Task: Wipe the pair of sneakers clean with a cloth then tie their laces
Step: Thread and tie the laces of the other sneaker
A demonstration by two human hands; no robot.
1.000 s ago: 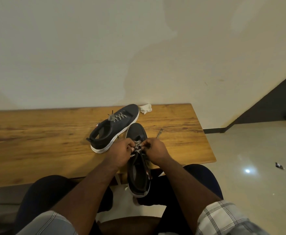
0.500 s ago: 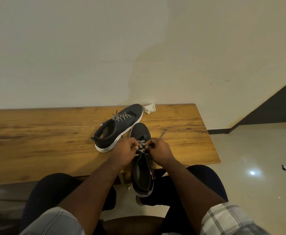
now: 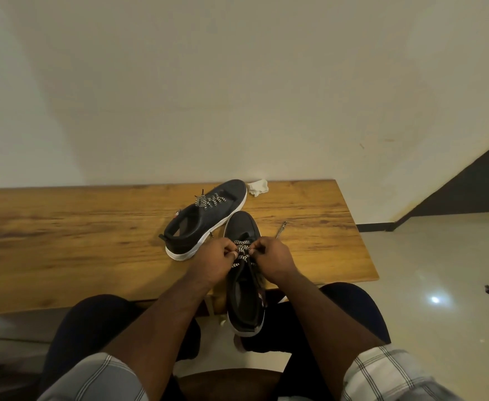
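Hands: left hand and right hand each pinch the laces of one sneaker overhanging the table. Second sneaker sits beside; one cloth lies beyond.

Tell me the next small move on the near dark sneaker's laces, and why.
Probably draw both hands apart to cinch the knot. The left hand and right hand each pinch the black-and-white striped lace over the near dark sneaker, and one lace end trails loose on the wooden table.
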